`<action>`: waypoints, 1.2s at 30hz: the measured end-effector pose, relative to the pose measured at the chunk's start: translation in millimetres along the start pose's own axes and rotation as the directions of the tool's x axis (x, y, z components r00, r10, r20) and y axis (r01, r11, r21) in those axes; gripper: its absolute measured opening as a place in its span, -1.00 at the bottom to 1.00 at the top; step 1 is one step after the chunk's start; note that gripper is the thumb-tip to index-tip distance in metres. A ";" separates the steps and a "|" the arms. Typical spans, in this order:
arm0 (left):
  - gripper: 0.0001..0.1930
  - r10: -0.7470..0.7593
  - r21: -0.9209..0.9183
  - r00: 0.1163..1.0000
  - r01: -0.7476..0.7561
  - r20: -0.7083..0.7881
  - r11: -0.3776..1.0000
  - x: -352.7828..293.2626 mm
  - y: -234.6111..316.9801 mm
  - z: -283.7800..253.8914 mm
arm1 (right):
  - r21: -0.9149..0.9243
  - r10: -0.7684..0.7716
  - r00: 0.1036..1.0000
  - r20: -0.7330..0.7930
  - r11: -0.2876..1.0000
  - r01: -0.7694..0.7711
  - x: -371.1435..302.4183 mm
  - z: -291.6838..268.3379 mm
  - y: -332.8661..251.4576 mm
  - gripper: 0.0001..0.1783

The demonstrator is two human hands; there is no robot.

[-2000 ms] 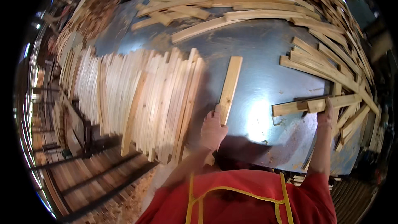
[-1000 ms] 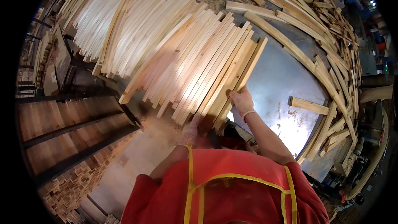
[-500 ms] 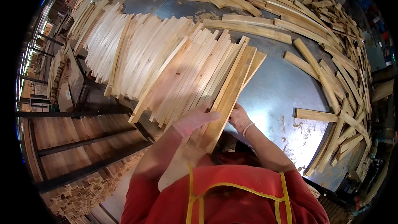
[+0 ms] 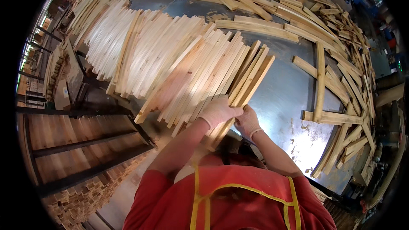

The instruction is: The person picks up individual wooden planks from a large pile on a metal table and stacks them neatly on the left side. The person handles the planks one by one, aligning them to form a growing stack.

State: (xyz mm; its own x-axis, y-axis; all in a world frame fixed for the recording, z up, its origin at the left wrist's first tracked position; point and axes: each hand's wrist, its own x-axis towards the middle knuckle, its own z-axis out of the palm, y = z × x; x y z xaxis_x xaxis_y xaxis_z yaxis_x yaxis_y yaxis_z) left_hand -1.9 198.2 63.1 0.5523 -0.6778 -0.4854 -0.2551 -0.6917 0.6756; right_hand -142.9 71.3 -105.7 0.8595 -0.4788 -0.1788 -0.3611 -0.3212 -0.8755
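Two hands meet over wooden strips at the tabletop's (image 4: 279, 85) near edge. The right hand (image 4: 248, 121) pinches the outermost strip (image 4: 258, 78) from its outer side; the left hand (image 4: 219, 111) lies across the strips' near part (whether its fingers close on them, I cannot tell). A row of pale strips (image 4: 159, 55) runs leftward, side by side. Loose boards (image 4: 336, 117) crowd the right edge. Beyond the near edge, at left, a dark-barred rack (image 4: 98, 168) holds brown boards (image 4: 85, 134), with stacked wood pieces (image 4: 85, 194) beneath.
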 end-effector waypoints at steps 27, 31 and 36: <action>-0.17 0.203 0.819 0.855 0.348 -0.476 0.457 -18.4 -144.9 -82.2 | -0.154 0.386 0.920 0.071 0.915 -0.373 -19.2 -20.5 -55.5 -0.31; -0.38 0.619 0.858 0.729 -0.087 -0.291 0.507 -24.1 -88.9 12.6 | -0.061 0.468 0.875 0.121 0.884 -0.464 -11.5 -26.4 -63.5 -0.32; -0.57 0.540 0.790 0.838 -0.275 -0.083 0.549 -25.7 -36.3 65.3 | 0.013 0.431 0.894 0.123 0.900 -0.436 -23.5 -75.6 -72.3 -0.38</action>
State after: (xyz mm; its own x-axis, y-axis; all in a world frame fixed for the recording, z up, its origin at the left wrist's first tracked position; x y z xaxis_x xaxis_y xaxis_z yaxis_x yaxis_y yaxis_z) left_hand -58.7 224.5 14.8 0.3911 -0.9203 0.0042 -0.9185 -0.3900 0.0658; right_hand -164.4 44.0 -4.2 0.6570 -0.4658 -0.5927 -0.6949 -0.0693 -0.7158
